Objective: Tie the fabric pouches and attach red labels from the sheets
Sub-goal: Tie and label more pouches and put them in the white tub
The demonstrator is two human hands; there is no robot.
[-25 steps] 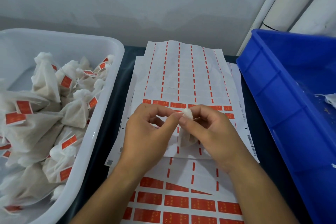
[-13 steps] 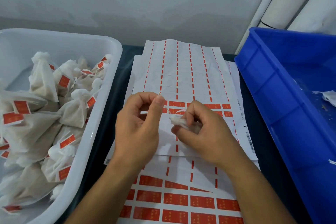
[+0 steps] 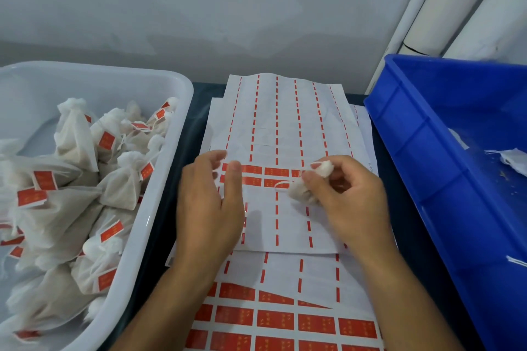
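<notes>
While a small fabric pouch (image 3: 306, 189) is pinched in the right hand (image 3: 345, 196) at frame centre-right, the left hand (image 3: 208, 205) is held empty, fingers relaxed. Red labels (image 3: 263, 177) are seen between both hands, nearer the left fingertips (image 3: 235, 167).

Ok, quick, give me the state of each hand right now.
Left hand: open, fingers loosely spread above the white sheet of red labels, holding nothing.
Right hand: closed, pinching the small white fabric pouch.
</notes>
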